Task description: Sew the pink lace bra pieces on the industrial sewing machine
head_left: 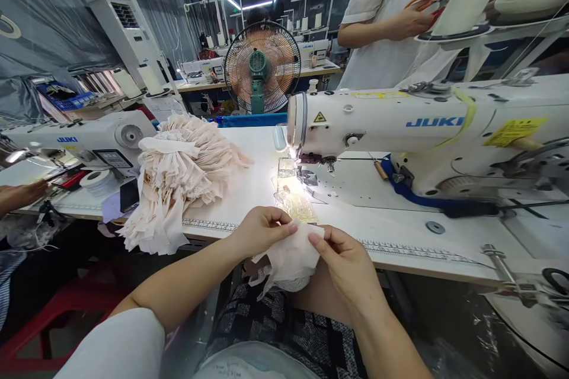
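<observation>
Between my two hands hangs a piece of thin white fabric [291,257] with a lacy lower edge, in front of the table edge and over my lap. My left hand [262,231] pinches its upper left part between thumb and fingers. On the other side, my right hand [340,254] grips the upper right corner the same way. Just beyond the fabric is the lit needle area of a white JUKI sewing machine [377,121]. A large heap of pale pink and white fabric pieces [191,169] lies on the table to the left.
A measuring tape strip runs along the front edge of the white table [249,189]. A small metal disc [435,227] lies at right. Behind the table stands a fan [262,65]. A person [382,23] holding orange-handled scissors stands behind the machine; another person's hand [22,196] is at far left.
</observation>
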The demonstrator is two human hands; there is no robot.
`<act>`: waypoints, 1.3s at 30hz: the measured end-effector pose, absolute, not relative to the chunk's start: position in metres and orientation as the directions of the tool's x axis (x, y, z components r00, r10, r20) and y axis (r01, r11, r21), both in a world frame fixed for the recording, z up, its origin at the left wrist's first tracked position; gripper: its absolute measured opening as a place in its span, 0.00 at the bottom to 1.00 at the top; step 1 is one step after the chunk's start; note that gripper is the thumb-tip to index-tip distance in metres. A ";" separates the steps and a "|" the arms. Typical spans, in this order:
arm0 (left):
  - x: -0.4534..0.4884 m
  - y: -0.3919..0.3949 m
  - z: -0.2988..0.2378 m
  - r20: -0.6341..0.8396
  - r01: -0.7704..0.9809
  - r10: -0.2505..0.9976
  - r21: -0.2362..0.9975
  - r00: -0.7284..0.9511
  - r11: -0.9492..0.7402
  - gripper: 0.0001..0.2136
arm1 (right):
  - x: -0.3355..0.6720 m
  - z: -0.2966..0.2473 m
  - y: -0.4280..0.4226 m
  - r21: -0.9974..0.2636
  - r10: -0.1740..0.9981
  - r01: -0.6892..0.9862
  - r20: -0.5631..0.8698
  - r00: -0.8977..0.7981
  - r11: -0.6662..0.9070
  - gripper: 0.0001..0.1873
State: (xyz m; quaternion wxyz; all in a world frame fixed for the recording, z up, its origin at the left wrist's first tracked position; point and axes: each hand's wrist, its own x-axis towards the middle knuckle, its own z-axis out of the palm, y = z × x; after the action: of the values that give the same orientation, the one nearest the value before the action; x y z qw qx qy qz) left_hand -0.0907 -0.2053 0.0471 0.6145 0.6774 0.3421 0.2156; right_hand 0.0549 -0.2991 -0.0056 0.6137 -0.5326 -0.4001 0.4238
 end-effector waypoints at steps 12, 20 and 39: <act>-0.081 -0.201 0.038 -0.107 0.145 0.706 0.989 0.700 0.006 0.14 | 0.071 -0.004 -0.305 -0.986 0.898 0.151 0.132 0.419 0.075 0.15; -0.076 -0.193 0.043 -0.094 0.160 0.579 0.985 0.810 -0.063 0.15 | 0.105 0.023 -0.301 -0.800 0.901 0.586 0.340 0.270 0.127 0.13; -0.091 -0.203 0.045 0.069 0.147 0.423 0.877 0.904 -0.457 0.13 | 0.087 0.055 -0.293 -0.751 0.978 0.630 0.195 -0.076 0.198 0.12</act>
State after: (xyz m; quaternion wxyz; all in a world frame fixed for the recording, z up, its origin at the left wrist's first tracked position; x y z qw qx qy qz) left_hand -0.0914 -0.2025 0.0449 0.4928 0.8420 0.1691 0.1400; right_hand 0.0874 -0.2933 0.0547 0.3503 -0.5825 -0.6903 0.2481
